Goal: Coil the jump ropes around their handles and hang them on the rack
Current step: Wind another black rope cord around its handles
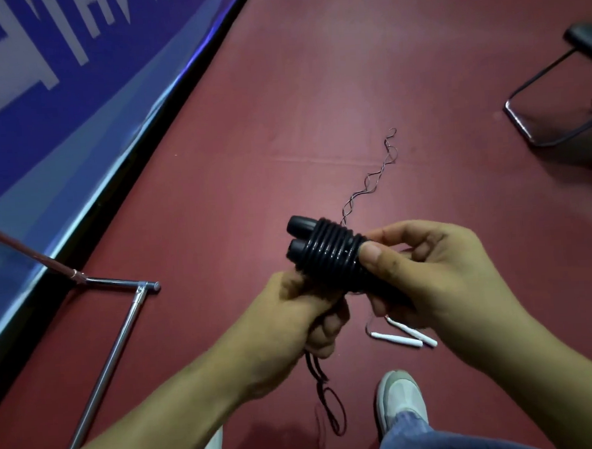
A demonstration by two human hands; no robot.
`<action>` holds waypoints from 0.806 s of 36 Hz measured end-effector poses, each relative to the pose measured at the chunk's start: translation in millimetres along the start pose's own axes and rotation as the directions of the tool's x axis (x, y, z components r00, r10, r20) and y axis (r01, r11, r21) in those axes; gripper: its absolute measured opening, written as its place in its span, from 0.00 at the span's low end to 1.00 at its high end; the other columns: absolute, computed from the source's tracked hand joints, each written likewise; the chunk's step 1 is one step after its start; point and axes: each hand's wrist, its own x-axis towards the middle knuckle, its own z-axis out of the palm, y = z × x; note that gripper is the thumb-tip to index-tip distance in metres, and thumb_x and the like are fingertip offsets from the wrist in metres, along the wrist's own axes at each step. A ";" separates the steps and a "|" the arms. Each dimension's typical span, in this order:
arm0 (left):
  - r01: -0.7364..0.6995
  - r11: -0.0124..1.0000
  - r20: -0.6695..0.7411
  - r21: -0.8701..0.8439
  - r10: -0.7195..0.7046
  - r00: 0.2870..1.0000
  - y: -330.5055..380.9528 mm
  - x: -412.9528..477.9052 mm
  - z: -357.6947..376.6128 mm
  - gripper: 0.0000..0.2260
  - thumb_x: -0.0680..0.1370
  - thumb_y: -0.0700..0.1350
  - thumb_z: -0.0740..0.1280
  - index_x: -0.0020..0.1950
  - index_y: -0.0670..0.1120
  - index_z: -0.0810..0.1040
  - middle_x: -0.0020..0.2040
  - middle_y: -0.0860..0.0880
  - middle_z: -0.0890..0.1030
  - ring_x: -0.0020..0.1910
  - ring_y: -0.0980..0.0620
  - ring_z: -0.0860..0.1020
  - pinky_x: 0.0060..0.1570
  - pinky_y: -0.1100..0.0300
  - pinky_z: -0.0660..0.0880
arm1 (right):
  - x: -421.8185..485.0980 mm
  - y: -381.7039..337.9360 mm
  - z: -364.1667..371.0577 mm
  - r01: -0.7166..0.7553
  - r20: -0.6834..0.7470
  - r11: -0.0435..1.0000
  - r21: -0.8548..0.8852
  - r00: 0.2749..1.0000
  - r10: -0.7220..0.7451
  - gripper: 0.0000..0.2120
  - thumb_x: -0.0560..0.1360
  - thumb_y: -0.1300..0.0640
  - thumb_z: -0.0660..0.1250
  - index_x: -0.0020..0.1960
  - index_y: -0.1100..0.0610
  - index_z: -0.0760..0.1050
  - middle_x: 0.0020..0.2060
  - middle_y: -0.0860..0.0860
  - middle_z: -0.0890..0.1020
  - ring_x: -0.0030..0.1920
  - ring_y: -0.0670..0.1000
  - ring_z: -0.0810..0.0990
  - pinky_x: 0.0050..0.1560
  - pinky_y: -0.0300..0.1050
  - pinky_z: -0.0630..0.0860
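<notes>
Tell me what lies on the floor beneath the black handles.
White handles of another jump rope lie on the red floor; its thin cord twists away. The right hand, holding the black handles, hides the stretch between.

dark red floor, a pale seam crossing it beyond the grip. just beneath the grip and slightly right, two white handles lie side by side, a thin cord leaving their left end. beyond the grip a thin twisted rope lies stretched away toward the upper right. well left of the grip, the chrome tubes of a rack foot rest on the floor, beside a blue banner standing along its edge. far right of the grip stands a chair's bent metal frame. below the grip, nearer the person, a pale shoe stands flat.
</notes>
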 end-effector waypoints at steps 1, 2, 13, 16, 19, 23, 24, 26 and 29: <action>-0.031 0.999 0.013 0.021 0.031 0.999 6.8 -2.2 4.1 0.13 0.77 0.46 0.66 0.46 0.35 0.74 0.31 0.46 0.67 0.29 0.52 0.62 0.31 0.58 0.61 | 1.8 1.7 -1.3 0.002 -0.034 1.000 -0.011 0.999 -0.002 0.12 0.72 0.51 0.74 0.48 0.59 0.81 0.26 0.63 0.80 0.27 0.59 0.70 0.29 0.49 0.64; -0.063 0.995 0.002 0.080 0.063 0.998 11.5 -2.5 8.4 0.13 0.76 0.47 0.67 0.43 0.36 0.75 0.30 0.50 0.66 0.28 0.53 0.62 0.31 0.58 0.61 | 4.0 4.4 -2.7 0.004 -0.063 1.000 -0.027 0.998 -0.006 0.10 0.74 0.52 0.74 0.47 0.60 0.80 0.26 0.62 0.80 0.26 0.58 0.71 0.30 0.51 0.65; -0.041 0.992 -0.223 0.119 0.067 0.973 19.3 -1.4 11.0 0.28 0.75 0.63 0.65 0.40 0.36 0.81 0.24 0.53 0.64 0.24 0.53 0.60 0.28 0.59 0.58 | -0.9 23.5 9.9 0.235 -0.047 0.906 -0.351 0.962 -0.268 0.18 0.74 0.42 0.66 0.47 0.56 0.69 0.32 0.46 0.85 0.29 0.47 0.81 0.29 0.41 0.74; -0.064 0.945 -0.185 0.320 0.129 0.974 25.9 -2.9 -4.1 0.27 0.73 0.68 0.65 0.37 0.44 0.82 0.25 0.54 0.68 0.26 0.52 0.64 0.30 0.56 0.61 | -5.0 23.1 12.1 0.162 0.052 0.972 -0.172 0.986 -0.155 0.15 0.79 0.41 0.63 0.49 0.52 0.65 0.35 0.53 0.84 0.27 0.49 0.77 0.30 0.40 0.72; -0.059 0.859 -0.113 0.508 0.135 0.984 35.3 -2.8 -19.3 0.21 0.73 0.67 0.66 0.33 0.51 0.82 0.24 0.56 0.72 0.25 0.56 0.69 0.32 0.57 0.65 | -7.6 20.1 11.6 0.000 0.177 1.000 -0.015 0.984 0.003 0.13 0.76 0.47 0.63 0.51 0.52 0.62 0.40 0.59 0.84 0.32 0.58 0.80 0.32 0.48 0.77; -0.043 0.831 0.021 0.554 0.037 0.999 39.3 -5.2 -33.8 0.23 0.71 0.68 0.66 0.34 0.50 0.82 0.25 0.52 0.70 0.26 0.52 0.68 0.31 0.53 0.64 | -2.1 22.5 2.3 -0.078 0.295 0.995 -0.067 0.951 0.095 0.22 0.71 0.51 0.70 0.59 0.59 0.65 0.52 0.61 0.85 0.51 0.61 0.85 0.55 0.67 0.79; -0.037 0.833 0.059 0.552 0.006 0.998 39.7 -5.9 -36.4 0.24 0.71 0.68 0.66 0.34 0.49 0.83 0.25 0.49 0.69 0.27 0.50 0.67 0.31 0.52 0.63 | -0.1 22.2 -1.4 -0.066 0.319 0.994 -0.085 0.943 0.090 0.25 0.70 0.54 0.72 0.62 0.57 0.65 0.56 0.59 0.84 0.56 0.59 0.84 0.58 0.65 0.79; -0.005 0.843 0.141 0.537 -0.085 0.986 42.2 -7.3 -41.6 0.24 0.72 0.67 0.67 0.35 0.47 0.83 0.26 0.49 0.69 0.27 0.49 0.66 0.32 0.52 0.63 | 4.1 18.6 -10.4 -0.036 0.391 0.993 -0.108 0.917 0.076 0.36 0.68 0.58 0.76 0.70 0.45 0.63 0.64 0.52 0.79 0.62 0.54 0.82 0.61 0.58 0.80; 0.074 0.808 0.246 0.584 -0.263 0.933 48.0 -9.1 -45.3 0.23 0.72 0.66 0.68 0.34 0.47 0.82 0.26 0.47 0.68 0.27 0.48 0.65 0.32 0.52 0.63 | 7.0 12.6 -19.3 0.161 0.530 0.940 -0.302 0.848 0.025 0.50 0.66 0.57 0.81 0.75 0.31 0.55 0.72 0.40 0.68 0.72 0.46 0.72 0.64 0.55 0.78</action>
